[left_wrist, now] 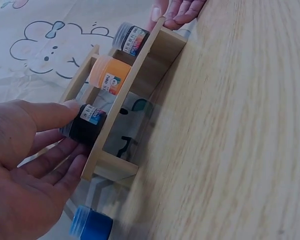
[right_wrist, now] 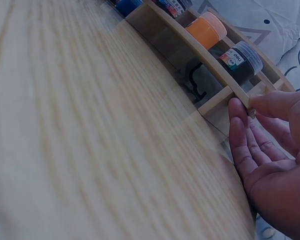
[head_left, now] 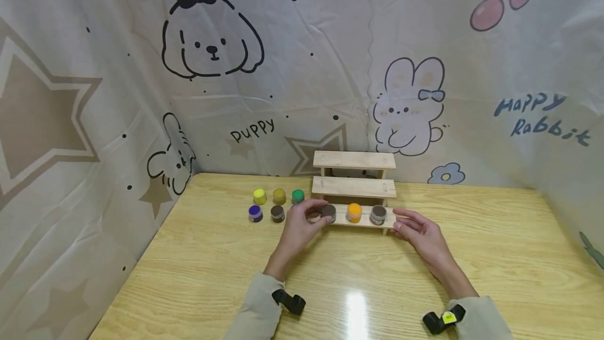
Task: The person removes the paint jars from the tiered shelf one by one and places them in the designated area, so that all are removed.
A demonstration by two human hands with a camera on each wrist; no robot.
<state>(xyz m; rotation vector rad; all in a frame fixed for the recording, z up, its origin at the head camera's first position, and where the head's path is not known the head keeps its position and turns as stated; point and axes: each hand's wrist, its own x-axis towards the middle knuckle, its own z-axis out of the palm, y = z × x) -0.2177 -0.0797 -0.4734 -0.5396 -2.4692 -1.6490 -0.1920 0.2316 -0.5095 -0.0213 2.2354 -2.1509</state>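
A three-step wooden stand (head_left: 354, 187) is set against the back of the table. On its lowest step are a dark paint jar (head_left: 329, 213) at the left end, an orange paint jar (head_left: 354, 213) in the middle and another dark paint jar (head_left: 378, 215) at the right. My left hand (head_left: 299, 227) holds the left dark jar between thumb and fingers; in the left wrist view its base meets the step. My right hand (right_wrist: 277, 145) pinches the right end of the lowest step, thumb over the board and a fingertip against its front.
Left of the stand are a yellow jar (head_left: 259, 197), an olive jar (head_left: 279, 196), a green jar (head_left: 298, 196), a purple jar (head_left: 255, 213) and a dark jar (head_left: 277, 214). A blue jar (left_wrist: 95, 223) is partly hidden by my left hand in the head view. A printed curtain (head_left: 292, 67) hangs behind.
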